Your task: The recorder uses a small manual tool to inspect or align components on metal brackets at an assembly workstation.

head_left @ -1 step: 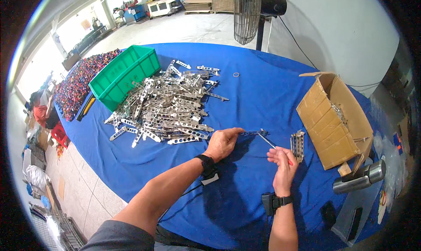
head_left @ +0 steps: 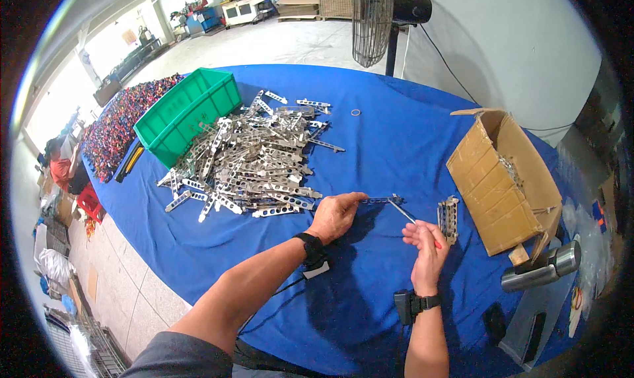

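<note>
Pinched at one end by my left hand [head_left: 335, 217], a perforated metal strip [head_left: 380, 200] points to the right above the blue cloth. My right hand [head_left: 426, 244] is closed around a slim tool with a metal shaft [head_left: 403, 213] and a red handle. The shaft's tip meets the strip near its right end; whether it presses there I cannot tell. Just beyond my right fingers lies a small stack of similar strips [head_left: 448, 219]. A large heap of loose perforated strips [head_left: 254, 160] spreads to the left of and beyond my left hand.
A green crate [head_left: 188, 110] stands behind the heap, near a mound of small coloured pieces [head_left: 129, 127]. At the right are an open cardboard box [head_left: 492, 193] and a metal flask [head_left: 541, 269]. A fan [head_left: 373, 25] rises past the table's far edge; a person [head_left: 61, 167] is at far left.
</note>
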{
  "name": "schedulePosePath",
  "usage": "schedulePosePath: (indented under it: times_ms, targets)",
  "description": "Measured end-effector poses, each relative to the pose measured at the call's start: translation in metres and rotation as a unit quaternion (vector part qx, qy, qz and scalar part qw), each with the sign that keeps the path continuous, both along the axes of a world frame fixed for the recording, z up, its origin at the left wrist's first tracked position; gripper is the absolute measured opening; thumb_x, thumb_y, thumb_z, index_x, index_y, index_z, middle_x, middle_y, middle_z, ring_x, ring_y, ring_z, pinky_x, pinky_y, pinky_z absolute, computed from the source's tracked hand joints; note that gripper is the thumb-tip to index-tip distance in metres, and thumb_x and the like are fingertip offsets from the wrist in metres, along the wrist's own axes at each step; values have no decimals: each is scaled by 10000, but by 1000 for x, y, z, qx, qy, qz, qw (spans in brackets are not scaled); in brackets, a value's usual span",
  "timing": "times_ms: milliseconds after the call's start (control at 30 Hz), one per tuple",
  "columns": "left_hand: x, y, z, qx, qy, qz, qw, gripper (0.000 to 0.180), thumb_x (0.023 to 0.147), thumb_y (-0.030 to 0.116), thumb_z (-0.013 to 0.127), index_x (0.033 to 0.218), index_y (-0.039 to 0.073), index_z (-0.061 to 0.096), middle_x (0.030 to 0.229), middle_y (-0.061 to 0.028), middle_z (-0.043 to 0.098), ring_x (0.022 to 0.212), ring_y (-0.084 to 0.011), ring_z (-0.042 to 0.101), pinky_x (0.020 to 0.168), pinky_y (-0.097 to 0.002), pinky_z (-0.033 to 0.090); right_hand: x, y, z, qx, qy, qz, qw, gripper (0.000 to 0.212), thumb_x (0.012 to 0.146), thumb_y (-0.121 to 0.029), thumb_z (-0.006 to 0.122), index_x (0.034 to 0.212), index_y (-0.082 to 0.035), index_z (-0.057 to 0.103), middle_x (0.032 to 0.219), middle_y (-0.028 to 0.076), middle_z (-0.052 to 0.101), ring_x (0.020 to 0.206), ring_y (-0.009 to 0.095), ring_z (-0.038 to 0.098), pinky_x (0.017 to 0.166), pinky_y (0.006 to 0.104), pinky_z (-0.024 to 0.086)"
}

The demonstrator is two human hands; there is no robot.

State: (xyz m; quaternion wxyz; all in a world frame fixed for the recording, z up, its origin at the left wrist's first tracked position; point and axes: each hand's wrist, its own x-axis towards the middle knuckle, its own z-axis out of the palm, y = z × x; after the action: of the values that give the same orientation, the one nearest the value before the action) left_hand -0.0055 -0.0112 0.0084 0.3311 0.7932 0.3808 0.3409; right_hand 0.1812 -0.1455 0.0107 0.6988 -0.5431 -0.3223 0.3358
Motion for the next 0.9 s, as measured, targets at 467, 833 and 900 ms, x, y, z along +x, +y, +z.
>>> schedulePosePath:
  times_ms: [467,833,900]
  targets:
    - [0,-1,3,-10,17,4,1000,242,912,90,551,1112,100,686,827,-205,670,786,-377,668,686,-430,519,-4,3,3,2,-5,-19,1000,252,1000,-174,506,1046,43,624,965,162,692,852,231,690,735,326,560]
    - [-1,-1,2,-10,16,1,1000,240,912,86,549,1107,101,687,837,-205,673,780,-385,663,680,-437,516,-4,3,2,12,3,-19,1000,254,1000,-174,504,1036,45,628,952,160,693,840,229,688,735,324,559]
    - [0,1,0,0,8,-3,1000,241,909,86,549,1106,100,686,838,-203,673,773,-384,661,676,-441,513,-2,2,0,-1,-10,-17,1000,258,1002,-180,505,1042,44,628,953,158,693,842,232,688,739,325,559]
